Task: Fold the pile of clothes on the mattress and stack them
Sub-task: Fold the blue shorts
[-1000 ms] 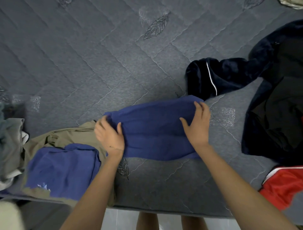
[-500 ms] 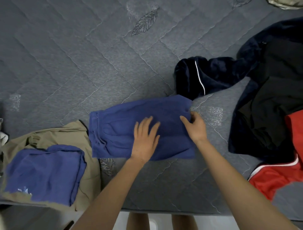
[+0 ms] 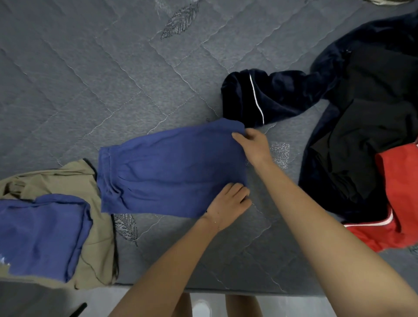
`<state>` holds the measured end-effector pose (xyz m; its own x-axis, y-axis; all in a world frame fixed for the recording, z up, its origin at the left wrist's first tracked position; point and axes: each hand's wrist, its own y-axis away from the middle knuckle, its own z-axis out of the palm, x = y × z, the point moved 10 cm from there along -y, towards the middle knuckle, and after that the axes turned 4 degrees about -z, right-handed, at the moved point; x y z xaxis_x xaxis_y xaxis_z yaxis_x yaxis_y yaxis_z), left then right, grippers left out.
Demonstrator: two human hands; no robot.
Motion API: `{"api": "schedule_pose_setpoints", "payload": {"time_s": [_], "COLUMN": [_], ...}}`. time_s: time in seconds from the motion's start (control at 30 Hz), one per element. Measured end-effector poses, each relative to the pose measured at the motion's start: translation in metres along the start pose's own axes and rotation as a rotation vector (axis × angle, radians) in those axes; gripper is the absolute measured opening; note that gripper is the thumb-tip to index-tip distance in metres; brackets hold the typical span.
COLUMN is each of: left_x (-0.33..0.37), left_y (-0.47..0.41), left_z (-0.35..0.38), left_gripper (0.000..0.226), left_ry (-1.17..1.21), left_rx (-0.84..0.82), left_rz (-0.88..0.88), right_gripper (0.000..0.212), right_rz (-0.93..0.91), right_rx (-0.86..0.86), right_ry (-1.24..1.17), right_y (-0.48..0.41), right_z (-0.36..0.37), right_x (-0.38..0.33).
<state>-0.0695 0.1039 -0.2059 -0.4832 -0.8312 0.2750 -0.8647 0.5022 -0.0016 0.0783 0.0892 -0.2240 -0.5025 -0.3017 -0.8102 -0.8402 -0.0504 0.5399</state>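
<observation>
Blue shorts [image 3: 172,169] lie flat, folded lengthwise, in the middle of the grey quilted mattress [image 3: 90,79], waistband to the left. My right hand [image 3: 253,144] pinches their upper right corner. My left hand [image 3: 228,203] grips their lower right corner with curled fingers. To the left sits a stack: a folded blue garment [image 3: 43,235] on top of a folded khaki one [image 3: 95,246]. On the right lies the unfolded pile: a navy velvet garment with white piping [image 3: 271,97], a black piece [image 3: 373,135] and a red one [image 3: 398,203].
The mattress's near edge [image 3: 203,290] runs along the bottom, with pale floor and my legs below it. A scrap of light cloth [image 3: 384,1] shows at the top right corner. Bare mattress stretches across the upper left.
My left hand slid from the shorts' left end across the middle to their lower right corner. My right hand stayed at the upper right corner and closed on it.
</observation>
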Motion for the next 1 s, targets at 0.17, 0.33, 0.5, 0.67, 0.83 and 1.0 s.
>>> {"api": "schedule_pose_setpoints", "payload": {"time_s": [0.17, 0.33, 0.5, 0.67, 0.83, 1.0], "left_x": [0.013, 0.033, 0.044, -0.003, -0.1, -0.117], "left_y": [0.015, 0.022, 0.04, 0.046, 0.07, 0.071], "left_z": [-0.017, 0.001, 0.017, -0.028, -0.052, -0.038], "left_gripper": [0.022, 0.024, 0.023, 0.02, 0.058, 0.074], "left_ry": [0.026, -0.048, -0.078, 0.38, 0.863, 0.987], "left_rx": [0.137, -0.063, -0.179, 0.16, 0.391, 0.298], "left_rz": [0.142, 0.288, 0.368, -0.105, -0.983, -1.384], "right_gripper": [0.016, 0.017, 0.032, 0.014, 0.026, 0.031], "right_rz": [-0.077, -0.024, -0.006, -0.041, -0.074, -0.039], "right_rx": [0.037, 0.112, 0.091, 0.085, -0.125, -0.245], "right_ry": [-0.068, -0.13, -0.129, -0.131, -0.073, -0.035], "right_y": [0.001, 0.008, 0.01, 0.016, 0.03, 0.043], "right_z": [-0.009, -0.012, -0.008, -0.001, 0.038, 0.089], "right_x": [-0.019, -0.002, -0.002, -0.018, -0.035, -0.038]}}
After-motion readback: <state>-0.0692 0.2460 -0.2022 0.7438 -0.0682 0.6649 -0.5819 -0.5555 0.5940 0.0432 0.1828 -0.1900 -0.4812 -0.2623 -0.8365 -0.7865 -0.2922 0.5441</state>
